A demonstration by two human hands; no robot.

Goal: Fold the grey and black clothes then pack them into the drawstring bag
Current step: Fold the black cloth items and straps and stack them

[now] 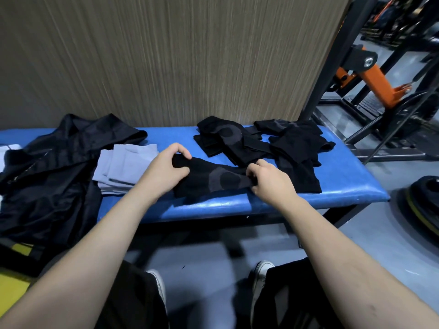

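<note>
Risk first: thin stretch fabric slipping from either pinch, or dragging the unfolded black pile (280, 148) just above it, right of centre, into a crooked fold. Black garment (213, 178) at frame centre on the blue bench (344, 184), long axis left to right, slightly downward rightward. Left hand (166, 173) gripping its left end, right hand (268, 179) pinching the right. Folded grey clothes (123, 165) just left; drawstring bag (52, 167), probably, far left.

Gym – padded bench (332, 186), weight machine (370, 74).
</note>
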